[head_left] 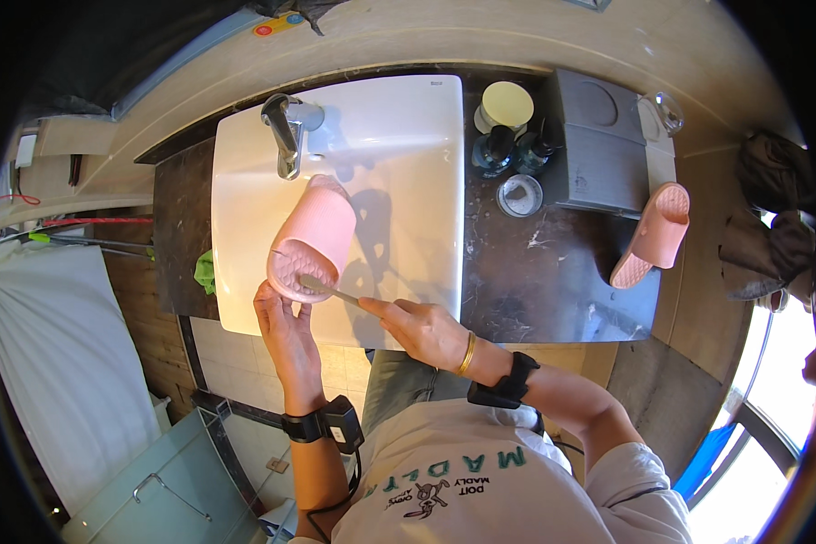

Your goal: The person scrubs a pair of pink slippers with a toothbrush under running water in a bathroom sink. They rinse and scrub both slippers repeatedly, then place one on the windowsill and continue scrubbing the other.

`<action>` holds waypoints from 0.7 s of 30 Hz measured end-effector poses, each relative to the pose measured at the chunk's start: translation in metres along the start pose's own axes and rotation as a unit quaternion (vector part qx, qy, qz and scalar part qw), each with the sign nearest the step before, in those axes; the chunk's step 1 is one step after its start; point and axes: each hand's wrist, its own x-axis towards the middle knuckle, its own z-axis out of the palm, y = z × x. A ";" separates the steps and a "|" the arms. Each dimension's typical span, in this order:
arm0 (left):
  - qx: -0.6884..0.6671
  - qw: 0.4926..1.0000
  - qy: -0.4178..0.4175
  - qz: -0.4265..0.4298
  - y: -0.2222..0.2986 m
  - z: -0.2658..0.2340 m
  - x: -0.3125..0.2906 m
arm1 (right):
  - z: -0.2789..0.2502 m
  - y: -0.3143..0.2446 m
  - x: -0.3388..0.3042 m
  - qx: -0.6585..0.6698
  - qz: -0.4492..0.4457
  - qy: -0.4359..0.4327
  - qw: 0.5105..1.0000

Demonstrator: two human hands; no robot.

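The fingers of your left hand (288, 331) grip the near edge of a pink slipper (315, 227), while those of your right hand (424, 335) pinch a slim pale tool (335, 292), its tip at the slipper's textured footbed. The slipper is over the white sink (412, 227), its far end near the chrome faucet (286, 136). To the right, on the dark bench (535, 295), stand an open jar (519, 196) with white contents, dark bottles (491, 154), a yellow-lidded tub (506, 106) and a gray box (598, 154); beyond lies a second pink slipper (659, 238). A green cloth (205, 271) sits left of the sink.
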 end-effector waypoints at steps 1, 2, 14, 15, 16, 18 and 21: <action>0.017 1.000 0.011 -0.003 0.001 0.000 0.000 | 0.001 -0.001 -0.002 0.002 -0.011 -0.011 1.000; 0.033 0.999 0.017 0.004 0.002 0.001 0.001 | 0.001 -0.002 -0.004 0.003 -0.012 -0.004 1.000; 0.118 0.993 0.015 0.027 0.007 0.004 0.005 | 0.004 -0.008 0.016 0.048 -0.013 0.019 0.999; 0.121 0.992 0.017 0.036 0.008 0.002 0.006 | 0.002 -0.010 0.011 0.059 -0.010 0.005 0.998; 0.119 0.992 0.016 0.030 0.007 0.001 0.007 | 0.001 -0.010 0.008 0.069 -0.006 -0.009 0.998; 0.122 0.992 0.032 0.016 0.007 -0.001 0.007 | 0.002 -0.009 0.004 0.077 0.013 -0.017 0.997; 0.116 0.993 0.031 0.014 0.005 -0.001 0.005 | 0.008 -0.006 0.007 0.082 0.032 -0.005 0.996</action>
